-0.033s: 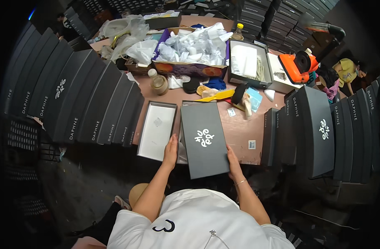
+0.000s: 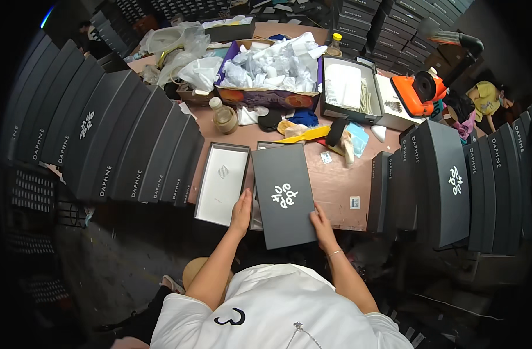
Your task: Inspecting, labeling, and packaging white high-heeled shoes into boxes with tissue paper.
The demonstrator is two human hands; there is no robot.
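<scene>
A dark grey shoebox lid [image 2: 284, 215] with white lettering lies skewed over a shoebox [image 2: 256, 220], whose pale inside shows in a narrow strip at the left. My right hand [image 2: 323, 228] grips the lid's right edge, the thumb on top. My left hand [image 2: 240, 214] is against the left side of the shoebox, its fingers pointing away from me and partly hidden between box and tray. Just left of it lies an open, shallow grey box part [image 2: 222, 183] with a white inside. What the covered shoebox holds is hidden.
Grey shoeboxes stand in rows at the left [image 2: 123, 139] and right [image 2: 443, 180]. Farther back are a purple carton [image 2: 266, 98] of crumpled white paper, a bottle [image 2: 224, 116], a yellow tool [image 2: 304, 135], a box of papers [image 2: 350, 119] and an orange device [image 2: 414, 93]. Another person [image 2: 486, 102] is far right.
The lid has shifted slightly left over the shoebox. My right hand has moved a little left with it, and its thumb now lies on the lid's top.
</scene>
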